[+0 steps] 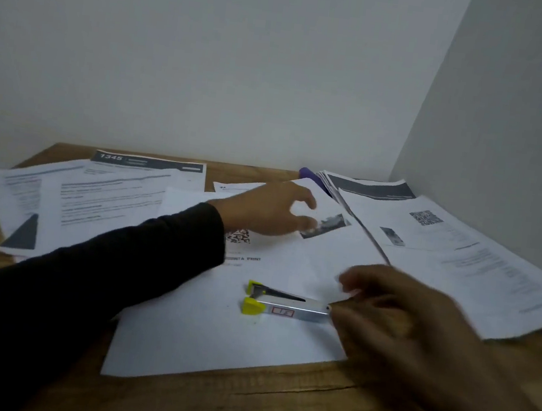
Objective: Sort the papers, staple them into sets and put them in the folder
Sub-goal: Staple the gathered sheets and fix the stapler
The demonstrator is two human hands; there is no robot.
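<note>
Little of the task is looking done: printed papers (119,194) are lying loose and fanned out on the wooden table (240,401) all around the stapler (285,305), and I cannot tell whether any are stapled. The stapler is lying on a sheet near the table's front edge. The right hand (395,321), blurred, is touching its rear end with fingers loosely curled; a grip isn't clear. Beyond the stapler, the left hand (262,207) is hovering with fingers apart over a photo page (324,226). Farther back, a purple edge (310,175), possibly the folder, is peeking from under a stack; its contents are hidden.
</note>
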